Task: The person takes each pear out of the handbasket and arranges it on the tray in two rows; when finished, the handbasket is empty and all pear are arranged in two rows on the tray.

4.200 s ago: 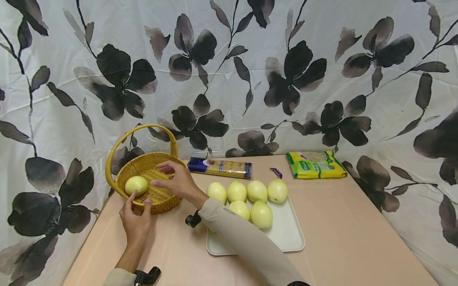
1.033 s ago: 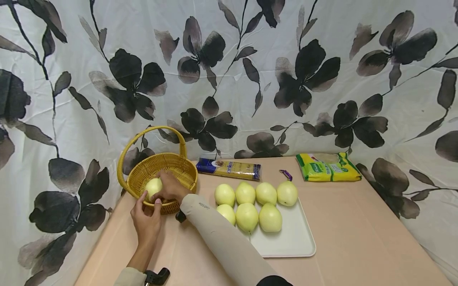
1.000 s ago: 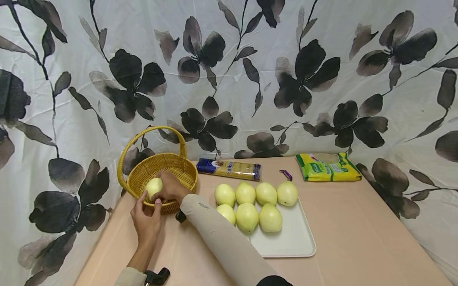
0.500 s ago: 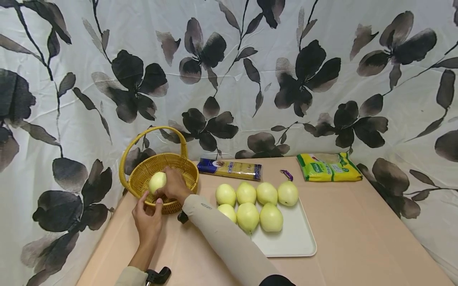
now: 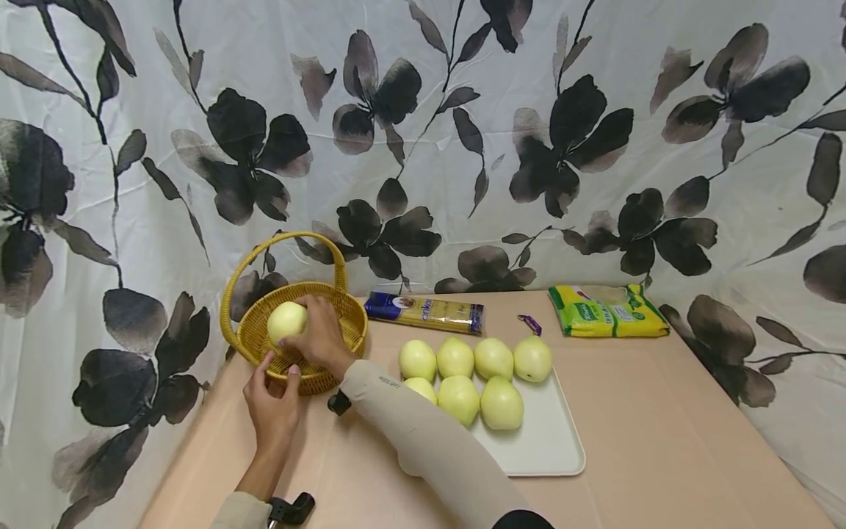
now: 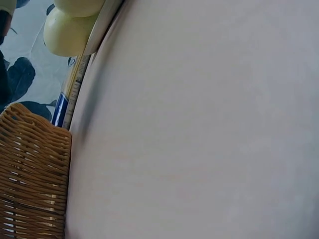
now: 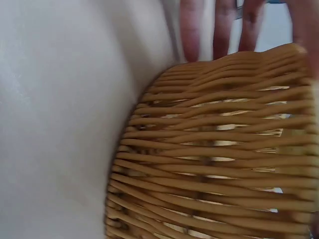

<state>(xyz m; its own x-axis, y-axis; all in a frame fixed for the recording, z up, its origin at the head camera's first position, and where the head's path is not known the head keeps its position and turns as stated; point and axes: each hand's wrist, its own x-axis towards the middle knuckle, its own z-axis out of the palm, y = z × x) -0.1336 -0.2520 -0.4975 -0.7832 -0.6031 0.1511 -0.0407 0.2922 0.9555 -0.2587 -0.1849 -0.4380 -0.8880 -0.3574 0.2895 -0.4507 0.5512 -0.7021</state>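
Observation:
A yellow wicker basket (image 5: 344, 330) with a tall handle stands at the left of the table. Inside it, my right hand (image 5: 320, 334) grips a round, pale yellow-green pear (image 5: 287, 322). My left hand (image 5: 272, 408) touches the basket's near rim with thumb and forefinger. In the right wrist view, its fingers (image 7: 224, 30) look straight against the woven wall, their tips partly hidden. The left wrist view shows the basket's side (image 6: 35, 174) but not that hand. Several more pears (image 5: 457, 399) sit on a white tray (image 5: 538, 441); my right sleeve covers part of it.
Behind the tray lies a blue-and-yellow pasta packet (image 5: 424, 312), with a small purple wrapped sweet (image 5: 529, 324) to its right. A yellow-green plastic packet (image 5: 608, 311) lies at the back right. A floral curtain (image 5: 463, 147) hangs behind the table.
Over four seconds ago my right hand was spread beside the pear; now it grips it. In the last second the pear has risen slightly within the basket. My left hand stays at the rim.

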